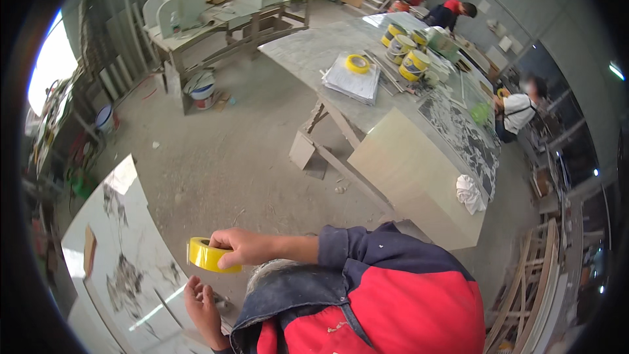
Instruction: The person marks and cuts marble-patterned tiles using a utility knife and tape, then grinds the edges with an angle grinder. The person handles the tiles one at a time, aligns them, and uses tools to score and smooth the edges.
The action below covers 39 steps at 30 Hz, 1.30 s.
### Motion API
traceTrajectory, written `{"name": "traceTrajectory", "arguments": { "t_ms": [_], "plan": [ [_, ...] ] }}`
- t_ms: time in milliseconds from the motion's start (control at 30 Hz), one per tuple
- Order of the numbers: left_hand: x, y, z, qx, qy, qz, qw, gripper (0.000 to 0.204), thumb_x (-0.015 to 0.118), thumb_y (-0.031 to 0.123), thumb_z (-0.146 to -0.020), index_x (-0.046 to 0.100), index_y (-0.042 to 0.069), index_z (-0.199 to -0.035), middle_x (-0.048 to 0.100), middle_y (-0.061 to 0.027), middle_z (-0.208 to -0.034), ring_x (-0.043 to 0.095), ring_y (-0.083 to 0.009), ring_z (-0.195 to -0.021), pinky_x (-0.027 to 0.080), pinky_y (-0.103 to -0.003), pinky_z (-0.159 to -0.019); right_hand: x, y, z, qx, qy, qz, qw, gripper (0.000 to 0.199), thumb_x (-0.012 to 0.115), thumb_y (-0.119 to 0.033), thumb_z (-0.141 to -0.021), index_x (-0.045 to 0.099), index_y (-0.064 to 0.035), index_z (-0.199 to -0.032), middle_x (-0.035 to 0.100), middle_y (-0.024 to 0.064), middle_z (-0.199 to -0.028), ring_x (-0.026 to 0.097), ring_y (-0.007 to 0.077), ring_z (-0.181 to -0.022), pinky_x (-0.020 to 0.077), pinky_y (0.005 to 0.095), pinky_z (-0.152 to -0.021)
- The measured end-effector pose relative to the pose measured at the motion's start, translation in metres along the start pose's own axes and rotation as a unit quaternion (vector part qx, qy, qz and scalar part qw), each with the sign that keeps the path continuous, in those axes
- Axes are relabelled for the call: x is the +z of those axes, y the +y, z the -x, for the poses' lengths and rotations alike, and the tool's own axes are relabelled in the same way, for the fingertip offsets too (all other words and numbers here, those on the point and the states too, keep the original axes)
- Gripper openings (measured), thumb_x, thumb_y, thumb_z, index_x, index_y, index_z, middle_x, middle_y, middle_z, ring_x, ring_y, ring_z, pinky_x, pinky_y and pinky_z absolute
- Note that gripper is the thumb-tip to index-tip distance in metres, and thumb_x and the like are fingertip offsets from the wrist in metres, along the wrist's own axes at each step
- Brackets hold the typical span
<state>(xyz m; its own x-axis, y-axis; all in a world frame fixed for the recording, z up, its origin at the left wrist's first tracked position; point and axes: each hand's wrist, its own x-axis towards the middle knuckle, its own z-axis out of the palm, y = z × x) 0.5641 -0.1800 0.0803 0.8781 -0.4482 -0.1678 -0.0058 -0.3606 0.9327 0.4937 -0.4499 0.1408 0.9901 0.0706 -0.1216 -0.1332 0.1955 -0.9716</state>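
Observation:
A roll of yellow tape (204,257) is gripped in my right hand (246,248), with fingers through its core and the thumb pressed on its outer side. Below the roll, my left hand (202,307) is raised apart from it, fingers loosely bent and spread with nothing visible in them. Both hands are by the edge of a white slab with dark veins (121,259), on my left. A small brown piece (90,250) lies on that slab.
A large table to the front right carries a beige panel (419,170), a white cloth (470,194), papers (350,80), another yellow tape roll (358,63) and several yellow buckets (414,65). Two people (521,110) are beyond it. A bucket (202,95) stands on the floor.

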Motion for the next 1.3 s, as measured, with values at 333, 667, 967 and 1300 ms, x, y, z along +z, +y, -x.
{"name": "traceTrajectory", "arguments": {
  "t_ms": [333,667,967,1300],
  "plan": [
    [-0.046,-0.074,-0.292,0.031,0.070,-0.384,0.920,0.078,0.063,0.039,-0.104,0.034,-0.008,-0.158,0.036,-0.0300,-0.163,0.030,-0.0441,-0.153,0.025,-0.049,-0.126,-0.116,-0.020,-0.132,-0.026,0.087,-0.064,0.994,0.037,0.073,-0.013,-0.090,0.059,0.0019,-0.121,0.069,0.0077,-0.112,0.064,0.0144,-0.102,0.0514,0.0323,-0.091],
    [-0.033,-0.081,-0.448,-0.079,0.059,-0.540,0.836,0.083,0.061,0.051,-0.102,0.041,-0.010,-0.154,0.038,-0.0347,-0.160,0.036,-0.0483,-0.150,0.028,-0.053,-0.125,-0.288,-0.052,-0.330,-0.013,0.020,-0.016,1.000,0.036,0.074,-0.015,-0.086,0.062,0.0015,-0.117,0.070,0.0074,-0.108,0.065,0.0160,-0.098,0.0521,0.0332,-0.087],
    [-0.006,-0.024,-0.557,-0.203,0.108,-0.511,0.828,0.087,0.063,0.060,-0.095,0.055,-0.015,-0.138,0.056,-0.0394,-0.138,0.054,-0.0526,-0.132,0.043,-0.053,-0.113,-0.374,-0.117,-0.472,-0.007,-0.016,0.057,0.998,0.042,0.079,-0.020,-0.076,0.066,0.0023,-0.109,0.072,0.0130,-0.101,0.068,0.0234,-0.093,0.0530,0.0388,-0.082],
    [-0.126,0.011,-0.610,-0.378,0.141,-0.378,0.833,0.088,0.063,0.062,-0.091,0.059,-0.017,-0.129,0.063,-0.0410,-0.125,0.059,-0.0530,-0.124,0.048,-0.053,-0.106,-0.413,-0.097,-0.683,0.028,-0.099,0.021,0.994,0.046,0.077,-0.024,-0.081,0.065,0.0023,-0.116,0.066,0.0103,-0.107,0.064,0.0211,-0.100,0.0535,0.0368,-0.086]
  ]
}}
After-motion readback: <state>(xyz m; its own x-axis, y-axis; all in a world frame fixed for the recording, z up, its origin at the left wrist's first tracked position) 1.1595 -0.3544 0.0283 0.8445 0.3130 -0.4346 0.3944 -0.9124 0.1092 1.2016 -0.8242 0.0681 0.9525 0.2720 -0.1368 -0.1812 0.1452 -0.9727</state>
